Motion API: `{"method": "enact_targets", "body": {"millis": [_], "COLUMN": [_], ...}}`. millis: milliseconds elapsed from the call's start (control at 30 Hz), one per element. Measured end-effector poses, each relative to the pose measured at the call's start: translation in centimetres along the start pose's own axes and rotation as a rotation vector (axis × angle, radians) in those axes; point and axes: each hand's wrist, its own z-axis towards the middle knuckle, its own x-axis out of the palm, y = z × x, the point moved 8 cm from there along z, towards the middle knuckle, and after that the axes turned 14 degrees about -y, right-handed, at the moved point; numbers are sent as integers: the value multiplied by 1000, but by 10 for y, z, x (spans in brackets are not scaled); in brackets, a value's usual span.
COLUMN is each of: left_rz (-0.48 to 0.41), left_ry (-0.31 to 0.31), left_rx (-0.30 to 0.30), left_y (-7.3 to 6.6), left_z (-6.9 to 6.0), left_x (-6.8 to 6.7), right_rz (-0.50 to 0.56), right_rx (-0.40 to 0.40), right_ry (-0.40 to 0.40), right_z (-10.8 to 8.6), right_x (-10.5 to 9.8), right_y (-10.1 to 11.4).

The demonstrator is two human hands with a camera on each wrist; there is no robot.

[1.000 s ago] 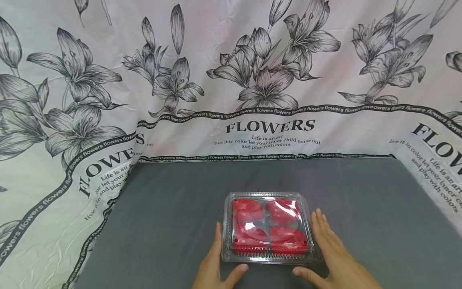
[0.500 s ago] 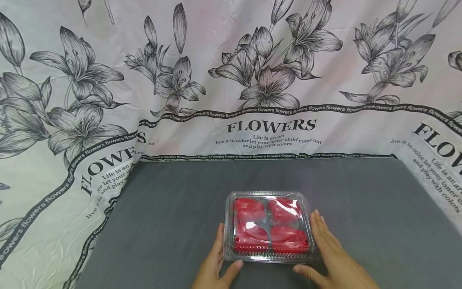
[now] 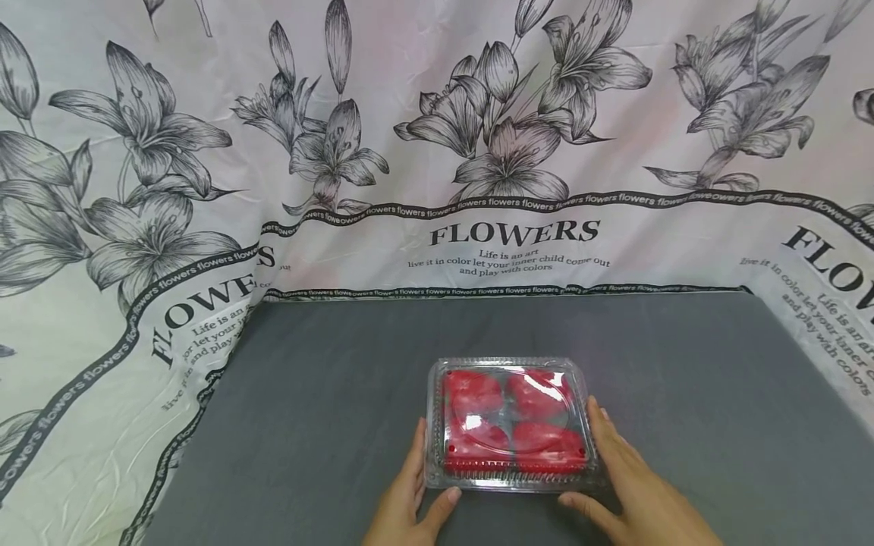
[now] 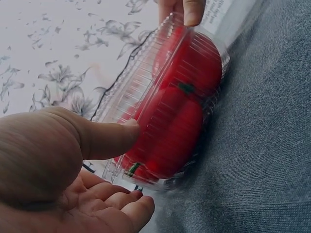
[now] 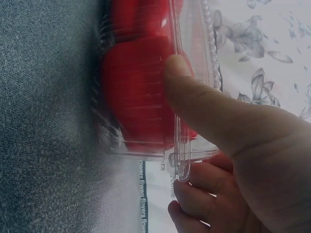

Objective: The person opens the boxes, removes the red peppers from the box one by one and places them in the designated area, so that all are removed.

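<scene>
Clear box (image 3: pixel 505 483) low and just right of centre in the frame, on the grey bench (image 3: pixel 328 425), lid (image 3: pixel 508 413) down. Four red things (image 3: pixel 546 440) show through, taking up most of the space. Your left hand (image 3: pixel 405 508) has its left side, your right hand (image 3: pixel 631 493) its right: fingers along the side walls, thumbs round to the front, each hand clamped on a lower corner. How hard, cannot tell. Wrist views put your thumbs at the rim where lid meets base.

Risks, as judged. The plastic looks thin: squeeze inward too hard and the walls may bow and spring the lid. You hold mostly the near half, so any lift could let the far edge sag and send the contents sliding. One hand rising faster would tip it sideways. Whether the catch is fully snapped, too small to tell.
</scene>
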Motion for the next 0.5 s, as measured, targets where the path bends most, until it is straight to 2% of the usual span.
{"method": "enact_targets", "body": {"millis": [233, 500], "left_rz": [-23, 1], "left_ry": [11, 3], "left_rx": [17, 94], "left_y": [-1, -2], "left_z": [1, 0], "left_x": [2, 0], "right_rz": [4, 7], "right_rx": [-22, -51], "right_ry": [-23, -49], "right_z": [1, 0], "right_x": [-2, -3], "right_y": [-1, 1]}}
